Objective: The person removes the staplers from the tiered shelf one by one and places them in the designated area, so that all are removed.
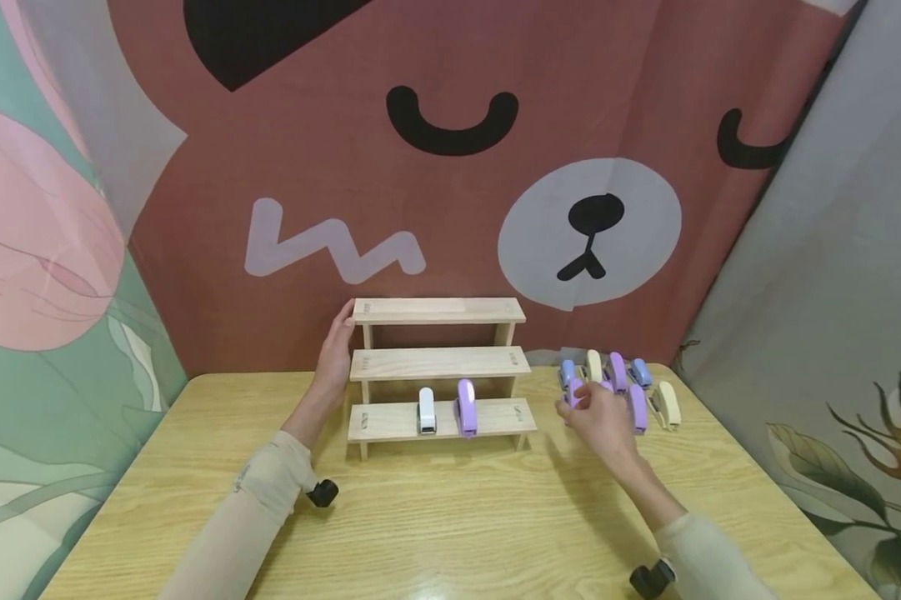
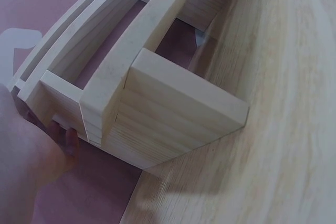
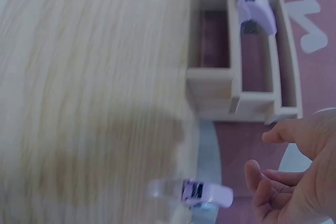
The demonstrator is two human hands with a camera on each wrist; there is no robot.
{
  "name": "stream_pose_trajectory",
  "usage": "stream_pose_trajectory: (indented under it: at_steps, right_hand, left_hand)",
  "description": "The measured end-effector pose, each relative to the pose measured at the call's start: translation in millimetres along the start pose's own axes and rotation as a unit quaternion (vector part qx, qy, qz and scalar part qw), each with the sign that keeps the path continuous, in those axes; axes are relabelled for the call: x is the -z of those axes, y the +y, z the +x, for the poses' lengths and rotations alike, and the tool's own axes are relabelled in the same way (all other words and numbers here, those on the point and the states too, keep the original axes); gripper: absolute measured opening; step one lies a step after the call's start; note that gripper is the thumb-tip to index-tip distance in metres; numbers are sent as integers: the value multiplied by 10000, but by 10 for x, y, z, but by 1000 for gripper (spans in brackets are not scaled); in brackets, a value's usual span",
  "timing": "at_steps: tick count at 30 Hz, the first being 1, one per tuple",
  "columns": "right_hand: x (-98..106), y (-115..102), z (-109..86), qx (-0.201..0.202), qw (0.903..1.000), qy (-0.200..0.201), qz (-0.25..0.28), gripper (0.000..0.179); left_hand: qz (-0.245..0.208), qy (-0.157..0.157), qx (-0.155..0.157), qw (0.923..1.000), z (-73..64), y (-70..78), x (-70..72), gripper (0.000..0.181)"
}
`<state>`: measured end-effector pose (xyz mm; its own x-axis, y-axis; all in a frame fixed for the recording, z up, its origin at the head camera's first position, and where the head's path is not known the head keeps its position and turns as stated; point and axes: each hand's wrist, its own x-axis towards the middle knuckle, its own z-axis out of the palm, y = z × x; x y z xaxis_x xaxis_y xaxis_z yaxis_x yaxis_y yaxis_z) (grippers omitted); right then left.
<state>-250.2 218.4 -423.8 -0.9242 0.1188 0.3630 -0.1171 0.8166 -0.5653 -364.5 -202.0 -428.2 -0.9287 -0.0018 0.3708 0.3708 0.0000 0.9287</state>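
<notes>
A three-step wooden rack [image 1: 441,362] stands on the table. My left hand [image 1: 335,354] grips its left end by the top step; in the left wrist view, fingers [image 2: 71,141] curl against the side panel. On the bottom step sit a white stapler [image 1: 426,410] and a purple stapler [image 1: 466,408]. My right hand [image 1: 600,415] hovers over the stapler group at the right, closest to a purple stapler [image 1: 574,390]. In the right wrist view, a gap shows between thumb and index finger, and the nearby purple stapler [image 3: 210,193] lies apart from them.
Around the right hand stand several more staplers, among them a blue one [image 1: 640,373], a purple one [image 1: 637,408] and a cream one [image 1: 668,404]. A printed curtain [image 1: 330,167] hangs right behind the wooden table [image 1: 435,525].
</notes>
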Motion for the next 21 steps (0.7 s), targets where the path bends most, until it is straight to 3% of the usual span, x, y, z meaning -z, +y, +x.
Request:
stream_pose_trajectory:
  at_steps: [7,19,21]
  right_hand:
    - [-63,-264,-101,121,9977,34,659,24]
    - [-414,-601,-261,489,9850,-142,1649,13]
    - [-469,-663,-291,475,9832,-193,1754,12]
  left_hand:
    - [-118,-6,110,9999,8,-17,-19,54]
    - [-83,38,58,9999,19,-33,12,55]
    - [-80,11,75,9999,-22,66,-3,54]
